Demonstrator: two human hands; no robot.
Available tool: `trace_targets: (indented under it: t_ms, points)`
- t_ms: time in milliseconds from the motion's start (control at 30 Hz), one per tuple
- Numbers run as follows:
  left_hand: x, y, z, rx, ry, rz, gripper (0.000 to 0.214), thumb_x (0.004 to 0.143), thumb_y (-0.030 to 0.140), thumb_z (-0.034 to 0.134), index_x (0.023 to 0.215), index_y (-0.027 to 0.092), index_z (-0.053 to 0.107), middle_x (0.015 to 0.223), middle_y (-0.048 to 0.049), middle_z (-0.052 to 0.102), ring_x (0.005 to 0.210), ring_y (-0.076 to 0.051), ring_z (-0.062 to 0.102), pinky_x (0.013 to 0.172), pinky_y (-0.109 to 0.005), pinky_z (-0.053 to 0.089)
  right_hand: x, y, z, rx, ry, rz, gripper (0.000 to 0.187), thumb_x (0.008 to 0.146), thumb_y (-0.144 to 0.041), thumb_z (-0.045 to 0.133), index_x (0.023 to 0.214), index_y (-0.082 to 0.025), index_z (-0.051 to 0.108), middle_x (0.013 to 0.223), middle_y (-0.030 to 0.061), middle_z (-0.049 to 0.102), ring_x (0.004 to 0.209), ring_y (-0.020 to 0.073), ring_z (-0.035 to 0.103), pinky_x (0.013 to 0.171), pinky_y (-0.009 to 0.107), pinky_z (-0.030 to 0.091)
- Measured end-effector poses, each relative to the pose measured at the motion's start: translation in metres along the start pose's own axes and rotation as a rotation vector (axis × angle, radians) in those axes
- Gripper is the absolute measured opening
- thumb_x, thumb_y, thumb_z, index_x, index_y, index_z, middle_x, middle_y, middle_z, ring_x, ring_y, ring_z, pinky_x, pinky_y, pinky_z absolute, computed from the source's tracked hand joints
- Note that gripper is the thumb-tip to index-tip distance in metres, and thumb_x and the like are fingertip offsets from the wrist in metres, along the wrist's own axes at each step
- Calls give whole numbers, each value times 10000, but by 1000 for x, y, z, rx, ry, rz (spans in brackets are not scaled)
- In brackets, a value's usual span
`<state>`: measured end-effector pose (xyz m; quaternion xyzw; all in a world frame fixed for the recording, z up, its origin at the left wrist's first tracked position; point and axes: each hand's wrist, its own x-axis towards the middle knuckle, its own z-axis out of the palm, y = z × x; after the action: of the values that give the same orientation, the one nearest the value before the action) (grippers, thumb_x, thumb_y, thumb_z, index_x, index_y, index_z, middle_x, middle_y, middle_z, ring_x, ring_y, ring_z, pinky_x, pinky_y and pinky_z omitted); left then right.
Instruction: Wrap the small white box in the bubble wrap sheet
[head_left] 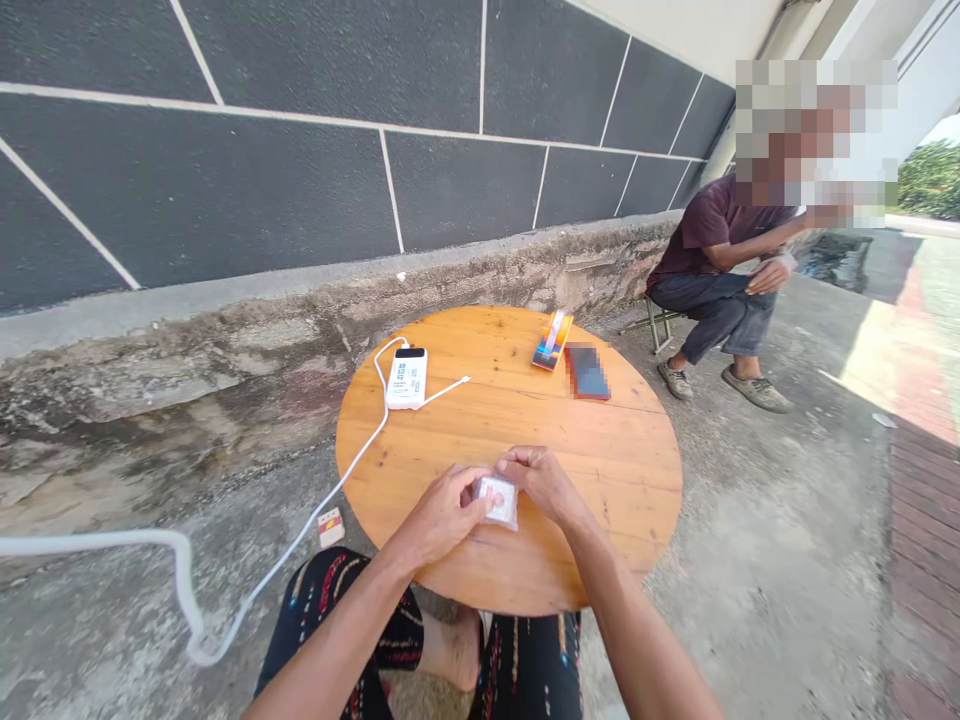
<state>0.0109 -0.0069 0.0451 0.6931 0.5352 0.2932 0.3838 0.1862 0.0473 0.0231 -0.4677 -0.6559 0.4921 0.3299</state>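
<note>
A small flat white packet with a red print in clear plastic is held just over the near half of the round wooden table. My left hand grips its left side, with the thumb lying across the front. At the packet's far edge, the curled fingers of my right hand are pinched together on the plastic. The contact under the right fingertips is partly hidden.
On the round table lie a white power bank with cables, an orange-and-blue packet and a phone. One white cable runs off the left edge. A small box is on the ground. A seated person is at right.
</note>
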Motion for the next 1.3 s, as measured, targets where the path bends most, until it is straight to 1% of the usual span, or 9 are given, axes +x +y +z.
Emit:
trace_targets:
  t_ms: [133, 233, 367, 500, 667, 1000, 1100, 1200, 1300]
  points:
    - [1, -1, 1, -16, 16, -6, 314, 809, 289, 549, 1103, 208, 624, 1004, -42, 647, 868, -185, 571, 777, -299, 431, -2, -4, -1, -70, -15, -21, 231, 742, -297, 537, 552, -167, 549, 533, -37, 446, 521, 93, 397, 495, 205, 304]
    - [0, -1, 2, -23, 30, 3, 307, 804, 291, 548, 1087, 203, 626, 993, -44, 649, 880, -186, 568, 774, -292, 427, -3, -10, -2, -113, -44, -29, 209, 749, -272, 534, 584, -163, 600, 549, -26, 499, 535, 103, 438, 507, 206, 332]
    - [-1, -2, 3, -41, 38, 1, 287, 799, 293, 548, 1061, 200, 621, 940, -27, 656, 826, -174, 570, 737, -277, 421, -4, -16, -5, -159, -78, -34, 197, 754, -252, 534, 622, -161, 649, 571, -16, 558, 551, 117, 490, 522, 211, 367]
    - [-1, -3, 1, -89, 34, -10, 281, 789, 302, 567, 1050, 206, 607, 918, -7, 658, 784, -160, 571, 715, -263, 418, -3, -17, -6, -200, -75, -40, 178, 744, -215, 534, 649, -163, 676, 588, -9, 593, 580, 135, 529, 539, 217, 393]
    - [0, -2, 0, -90, 41, -1, 243, 783, 287, 558, 999, 194, 625, 915, -15, 657, 817, -167, 570, 739, -266, 410, -3, -17, -6, -249, -78, -50, 191, 743, -184, 510, 680, -154, 688, 611, 1, 621, 596, 136, 545, 556, 216, 407]
    - [1, -5, 3, -136, 62, -3, 224, 762, 279, 561, 957, 195, 631, 919, -13, 665, 828, -169, 577, 717, -253, 407, 10, -23, -18, -307, -270, -125, 224, 709, -127, 490, 661, -147, 708, 596, -22, 629, 570, 115, 544, 539, 193, 394]
    - [2, -9, 5, -142, 64, -17, 207, 755, 281, 566, 933, 199, 633, 876, -1, 661, 796, -164, 575, 685, -248, 406, 7, -22, -16, -318, -249, -133, 250, 734, -128, 480, 729, -156, 728, 676, -8, 673, 628, 130, 586, 574, 199, 422]
    - [4, -12, 8, -140, 74, -34, 200, 749, 279, 572, 923, 202, 633, 845, 7, 657, 765, -159, 573, 666, -247, 407, 1, -19, -11, -338, -151, -144, 255, 767, -146, 485, 781, -173, 737, 725, 3, 699, 662, 141, 613, 603, 209, 445]
    - [5, -14, 10, -136, 90, -42, 205, 749, 292, 584, 931, 209, 631, 871, 2, 658, 796, -166, 578, 689, -253, 412, -6, -18, -6, -368, -65, -172, 246, 774, -138, 490, 747, -180, 731, 724, 6, 707, 663, 144, 624, 627, 218, 460]
